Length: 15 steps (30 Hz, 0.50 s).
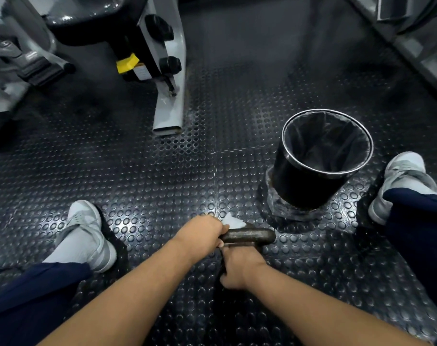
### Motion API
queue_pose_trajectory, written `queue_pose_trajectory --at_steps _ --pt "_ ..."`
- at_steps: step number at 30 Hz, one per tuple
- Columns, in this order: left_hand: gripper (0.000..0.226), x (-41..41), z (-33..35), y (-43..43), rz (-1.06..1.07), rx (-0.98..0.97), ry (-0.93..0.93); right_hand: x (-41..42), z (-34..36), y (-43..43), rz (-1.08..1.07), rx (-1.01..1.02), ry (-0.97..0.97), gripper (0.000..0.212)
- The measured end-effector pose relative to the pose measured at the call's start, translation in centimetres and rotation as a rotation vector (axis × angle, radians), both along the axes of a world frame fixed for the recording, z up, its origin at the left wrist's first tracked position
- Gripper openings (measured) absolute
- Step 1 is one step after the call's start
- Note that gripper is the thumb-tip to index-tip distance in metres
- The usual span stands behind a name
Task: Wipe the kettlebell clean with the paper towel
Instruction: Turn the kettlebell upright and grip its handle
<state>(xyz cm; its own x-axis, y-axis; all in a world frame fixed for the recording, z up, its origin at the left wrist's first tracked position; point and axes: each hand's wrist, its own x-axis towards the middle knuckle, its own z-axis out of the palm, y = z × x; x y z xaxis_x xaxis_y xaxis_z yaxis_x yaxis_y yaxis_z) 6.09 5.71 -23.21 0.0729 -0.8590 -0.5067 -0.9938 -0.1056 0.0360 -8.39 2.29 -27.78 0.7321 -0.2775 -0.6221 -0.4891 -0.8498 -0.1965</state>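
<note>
The dark metal kettlebell [252,236] stands on the floor between my feet, and only its handle shows clearly. My left hand [202,236] curls round the left end of the handle. A white paper towel [233,222] sticks out from under its fingers on the far side. Just below the handle, my right hand [239,267] grips the kettlebell's body and hides most of it.
A black bin [322,158] with a dark liner stands on the studded rubber floor [162,176] to the right, just beyond the kettlebell. My grey shoes sit at left [87,236] and right [399,181]. A gym machine's grey leg [168,106] reaches down at the back left.
</note>
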Motion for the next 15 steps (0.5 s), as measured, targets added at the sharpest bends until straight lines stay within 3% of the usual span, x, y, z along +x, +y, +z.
queue_pose_trajectory --at_steps 5,9,13,15 --pt "0.035 0.0 0.1 0.0 0.012 0.006 0.015 2.4 -1.8 -0.9 0.010 0.093 0.055 0.062" --pt "0.034 0.1 -0.1 0.0 0.058 0.005 0.036 0.5 -2.6 -0.3 -0.240 0.208 -0.131 0.058" --pt "0.035 -0.3 0.4 0.0 0.048 0.011 0.009 -0.6 -2.4 1.4 -0.318 0.248 -0.250 0.070" --pt "0.037 -0.4 0.5 -0.1 0.049 0.024 0.004 -1.0 -2.3 1.7 -0.400 0.318 -0.337 0.059"
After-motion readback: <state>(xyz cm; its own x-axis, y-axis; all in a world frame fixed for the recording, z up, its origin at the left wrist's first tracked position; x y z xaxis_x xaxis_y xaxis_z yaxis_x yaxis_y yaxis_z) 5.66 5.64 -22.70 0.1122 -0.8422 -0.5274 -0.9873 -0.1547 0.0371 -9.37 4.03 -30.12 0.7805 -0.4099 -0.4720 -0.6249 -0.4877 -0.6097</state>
